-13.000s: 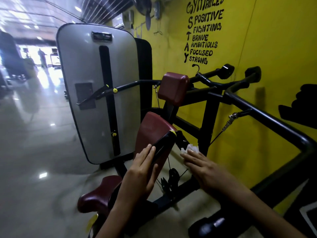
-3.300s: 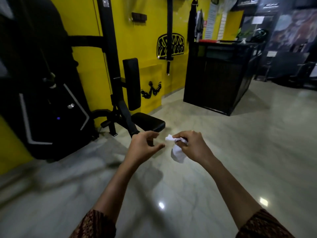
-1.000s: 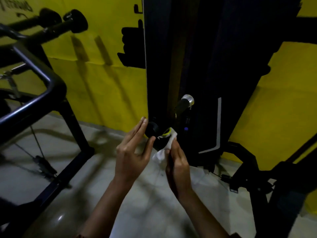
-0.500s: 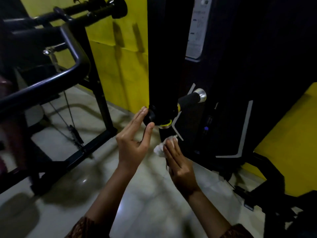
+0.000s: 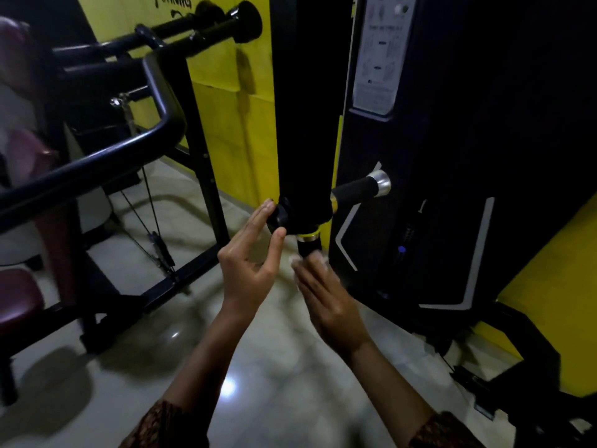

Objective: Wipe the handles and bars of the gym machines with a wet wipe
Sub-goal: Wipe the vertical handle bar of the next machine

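Since half a second ago the right hand [image 5: 326, 292] has risen from below the machine to the short black grip [image 5: 308, 246] that points down under the yellow ring, and the wet wipe [image 5: 294, 259] now shows only as white scraps on either side of its fingertips, right against that grip. Motion blur smears this hand, so whether its fingers curl round the wipe or press it flat cannot be told. Just beside it, the left hand [image 5: 255, 253] is as before: fingers straight and together, tips and thumb touching the round black knob [image 5: 279, 216] on the black upright [image 5: 307, 108]. Up and away from the right hand's fingertips, a longer foam handle [image 5: 355, 191] with a chrome end cap sticks out sideways. Well beyond the left hand, a curved black bar [image 5: 163, 101] of the neighbouring machine crosses before the yellow wall [image 5: 232, 108].
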The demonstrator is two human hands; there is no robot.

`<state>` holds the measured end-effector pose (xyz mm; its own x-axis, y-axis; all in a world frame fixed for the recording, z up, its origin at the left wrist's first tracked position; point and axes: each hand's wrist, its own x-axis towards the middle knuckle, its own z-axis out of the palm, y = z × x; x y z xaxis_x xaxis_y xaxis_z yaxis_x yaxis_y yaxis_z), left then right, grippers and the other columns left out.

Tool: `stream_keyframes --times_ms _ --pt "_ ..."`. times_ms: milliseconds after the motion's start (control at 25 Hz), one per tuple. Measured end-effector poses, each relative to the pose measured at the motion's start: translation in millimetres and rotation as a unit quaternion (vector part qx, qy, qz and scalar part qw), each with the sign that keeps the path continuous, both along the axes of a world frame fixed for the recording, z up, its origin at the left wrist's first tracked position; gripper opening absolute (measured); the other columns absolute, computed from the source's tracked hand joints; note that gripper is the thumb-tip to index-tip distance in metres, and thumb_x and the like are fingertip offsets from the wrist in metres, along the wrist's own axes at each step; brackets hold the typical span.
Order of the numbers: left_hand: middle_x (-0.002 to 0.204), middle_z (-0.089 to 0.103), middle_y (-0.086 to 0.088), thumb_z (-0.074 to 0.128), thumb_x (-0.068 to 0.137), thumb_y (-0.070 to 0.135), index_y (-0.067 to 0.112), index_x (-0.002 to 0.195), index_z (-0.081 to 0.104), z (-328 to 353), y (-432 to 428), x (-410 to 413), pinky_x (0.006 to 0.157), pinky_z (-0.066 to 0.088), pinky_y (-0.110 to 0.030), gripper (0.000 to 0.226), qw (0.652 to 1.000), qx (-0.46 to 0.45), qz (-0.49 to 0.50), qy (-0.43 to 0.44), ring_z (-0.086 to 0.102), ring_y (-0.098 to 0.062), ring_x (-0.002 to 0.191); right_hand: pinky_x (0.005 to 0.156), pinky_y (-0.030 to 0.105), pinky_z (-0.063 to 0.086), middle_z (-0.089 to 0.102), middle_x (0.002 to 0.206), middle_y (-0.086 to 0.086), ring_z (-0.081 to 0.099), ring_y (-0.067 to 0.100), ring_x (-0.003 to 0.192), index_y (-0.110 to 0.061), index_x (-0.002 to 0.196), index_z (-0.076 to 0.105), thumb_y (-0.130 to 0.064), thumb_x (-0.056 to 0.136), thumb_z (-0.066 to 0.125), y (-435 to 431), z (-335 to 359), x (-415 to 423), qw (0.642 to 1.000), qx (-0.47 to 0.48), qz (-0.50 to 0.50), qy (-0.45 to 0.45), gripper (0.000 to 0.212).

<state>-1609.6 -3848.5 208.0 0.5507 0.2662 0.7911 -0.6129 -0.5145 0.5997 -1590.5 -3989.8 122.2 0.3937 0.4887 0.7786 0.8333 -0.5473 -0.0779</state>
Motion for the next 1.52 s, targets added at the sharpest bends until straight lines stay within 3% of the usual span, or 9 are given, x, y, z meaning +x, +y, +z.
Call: stream_keyframes --times_ms 120,320,480,560,680,800,960,1200,1520 --pt "0.123 0.058 -0.010 0.059 0.086 0.011 0.004 0.125 0.049 -0.1 -1.5 3.9 0.099 0.045 -0.028 0.040 1.000 0.011 0.003 0.003 0.056 -0.018 0.117 0.114 0.024 0.021 0.039 0.141 -0.022 0.036 0.005 0.133 -0.012 0.131 0.049 -0.021 0.101 0.035 -31.9 -61.5 -27.7 0.992 -0.028 -0.015 0.119 0.034" --pt "0.123 0.056 0.001 0.058 0.087 0.014 0.006 0.125 0.049 -4.3 -5.0 5.0 0.099 0.045 -0.031 0.040 1.000 -0.030 -0.001 -0.006 0.056 -0.017 0.118 0.107 0.032 0.036 0.050 0.132 0.019 0.045 0.027 0.127 0.003 0.124 0.051 -0.018 0.099 0.041 -26.3 -3.0 -25.4 0.966 0.224 -0.056 0.118 0.034" --pt "0.123 0.056 0.002 0.058 0.086 0.014 0.007 0.125 0.048 -4.7 -6.0 3.4 0.098 0.046 -0.037 0.041 0.999 -0.050 0.008 0.000 0.056 -0.018 0.118 0.098 0.010 0.035 0.053 0.128 0.008 0.047 0.006 0.122 0.000 0.131 0.046 -0.038 0.097 0.037 22.1 53.3 -2.6 0.916 0.290 -0.015 0.275 0.052" --pt "0.123 0.056 0.002 0.058 0.086 0.015 0.007 0.125 0.048 -4.7 -5.3 1.0 0.098 0.045 -0.037 0.041 0.999 -0.051 0.002 0.005 0.055 -0.016 0.119 0.090 0.003 0.035 0.055 0.119 0.006 0.044 -0.013 0.112 0.000 0.129 0.047 -0.021 0.095 0.043 19.0 28.2 -15.1 0.925 0.280 -0.018 0.258 0.039" --pt "0.124 0.056 0.001 0.058 0.087 0.016 0.008 0.125 0.048 -3.6 -2.4 0.5 0.099 0.045 -0.037 0.041 0.998 -0.055 -0.013 0.019 0.054 -0.017 0.120 0.081 0.007 0.043 0.054 0.105 0.001 0.053 0.001 0.092 -0.010 0.116 0.053 -0.009 0.092 0.043 -10.2 -30.0 -34.4 0.952 0.207 -0.047 0.219 0.026" --pt "0.124 0.056 0.000 0.059 0.086 0.015 0.008 0.125 0.049 -4.6 -2.8 1.2 0.100 0.044 -0.037 0.041 0.998 -0.065 -0.020 0.017 0.054 -0.017 0.120 0.092 0.004 0.036 0.055 0.121 -0.013 0.053 0.001 0.109 -0.009 0.118 0.055 -0.009 0.089 0.050 -32.2 -40.3 -39.5 0.932 0.262 -0.077 0.237 0.030" --pt "0.124 0.057 0.000 0.059 0.086 0.016 0.008 0.125 0.049 -2.2 -4.9 2.8 0.100 0.044 -0.033 0.041 0.997 -0.069 -0.026 0.023 0.054 -0.016 0.120 0.105 0.023 0.036 0.051 0.129 0.024 0.046 0.024 0.122 0.010 0.124 0.049 0.001 0.086 0.047 -7.0 19.7 -7.1 0.928 0.310 -0.083 0.190 0.039" --pt "0.123 0.057 0.000 0.059 0.086 0.016 0.008 0.125 0.048 -1.2 -3.0 -0.5 0.099 0.045 -0.032 0.041 0.998 -0.054 -0.018 0.019 0.054 -0.014 0.120 0.110 0.013 0.021 0.036 0.142 0.017 0.031 0.016 0.135 0.004 0.135 0.036 -0.036 0.097 0.039 19.1 13.3 -25.5 0.946 0.236 -0.010 0.223 0.055" --pt "0.123 0.057 0.002 0.061 0.085 0.014 0.008 0.126 0.048 -0.4 -0.3 -0.2 0.099 0.044 -0.028 0.043 0.997 -0.059 -0.030 0.026 0.055 -0.014 0.119 0.108 0.019 0.030 0.043 0.136 0.024 0.042 0.029 0.127 0.001 0.131 0.040 0.011 0.083 0.056 12.6 4.4 -9.0 0.981 0.170 -0.059 0.072 0.051"
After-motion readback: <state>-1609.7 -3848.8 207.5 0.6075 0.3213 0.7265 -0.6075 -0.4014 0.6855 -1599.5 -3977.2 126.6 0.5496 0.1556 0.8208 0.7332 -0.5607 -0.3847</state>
